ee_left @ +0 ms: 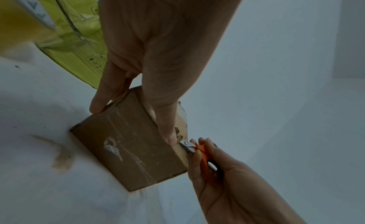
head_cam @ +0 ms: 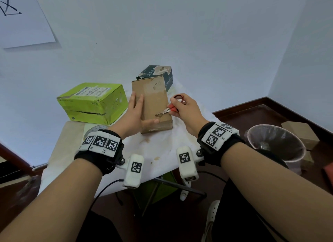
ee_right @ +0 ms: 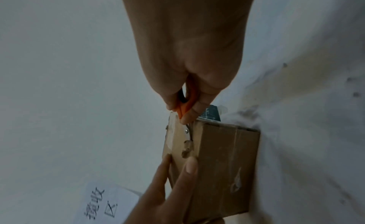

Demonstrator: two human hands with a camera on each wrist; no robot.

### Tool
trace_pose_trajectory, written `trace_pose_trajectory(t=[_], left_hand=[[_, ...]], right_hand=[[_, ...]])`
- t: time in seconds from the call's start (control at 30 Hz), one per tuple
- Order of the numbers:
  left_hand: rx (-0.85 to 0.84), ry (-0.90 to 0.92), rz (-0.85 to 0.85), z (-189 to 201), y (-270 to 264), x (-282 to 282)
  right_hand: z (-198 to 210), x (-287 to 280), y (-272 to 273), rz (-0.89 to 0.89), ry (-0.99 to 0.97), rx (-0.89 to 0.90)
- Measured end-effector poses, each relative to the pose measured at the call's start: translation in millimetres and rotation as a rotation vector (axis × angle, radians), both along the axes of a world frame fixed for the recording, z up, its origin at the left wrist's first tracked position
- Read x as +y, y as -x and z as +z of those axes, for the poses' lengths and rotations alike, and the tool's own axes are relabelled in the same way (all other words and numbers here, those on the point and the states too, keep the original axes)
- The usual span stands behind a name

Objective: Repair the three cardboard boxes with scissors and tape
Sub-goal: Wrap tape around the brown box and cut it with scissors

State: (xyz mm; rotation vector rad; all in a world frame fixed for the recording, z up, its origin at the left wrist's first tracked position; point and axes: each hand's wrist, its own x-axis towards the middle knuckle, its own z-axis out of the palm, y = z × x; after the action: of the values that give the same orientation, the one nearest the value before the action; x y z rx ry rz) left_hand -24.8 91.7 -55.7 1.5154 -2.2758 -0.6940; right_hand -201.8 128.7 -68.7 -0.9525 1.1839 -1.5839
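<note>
Table (head_cam: pixel 162 151), white-covered, stained; one. Cardboard boxes on it: three.
1. Brown box (head_cam: pixel 153 104), at centre, upright on its end, torn patch on the top face near the 4 o'clock corner.
2. Green box (head_cam: pixel 93 101), at 9 o'clock of the brown one, just beside it, split along its front side.
3. Dark printed box (head_cam: pixel 162 74), at 12 o'clock, directly behind the brown one and partly hidden by it, its top skin peeled.

Scissors (head_cam: pixel 173 108): one pair, orange handles, blade tips at the torn patch.
Tape roll (head_cam: pixel 95 130): one, at 7 o'clock of the brown box, mostly hidden behind the left wrist.

Left hand (head_cam: pixel 137 113): clasps the brown box, fingers along its 9 o'clock side, thumb across the near top edge.
Right hand (head_cam: pixel 183 106): fingers curled round the scissor handles, at 3 o'clock of the box.

Bin (head_cam: pixel 275 144) with liner: one, on the floor at 4 o'clock. Paper sign (head_cam: pixel 23 20) on the wall: one, at 10 o'clock.
</note>
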Motion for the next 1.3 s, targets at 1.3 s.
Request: trace_pose_trajectory(t=[1.3], left_hand=[[0.021,0.022,-0.029,0.6,-0.6,3.1]], right_hand=[[10.0,-0.1,22.2,0.061,-0.104,-0.32]])
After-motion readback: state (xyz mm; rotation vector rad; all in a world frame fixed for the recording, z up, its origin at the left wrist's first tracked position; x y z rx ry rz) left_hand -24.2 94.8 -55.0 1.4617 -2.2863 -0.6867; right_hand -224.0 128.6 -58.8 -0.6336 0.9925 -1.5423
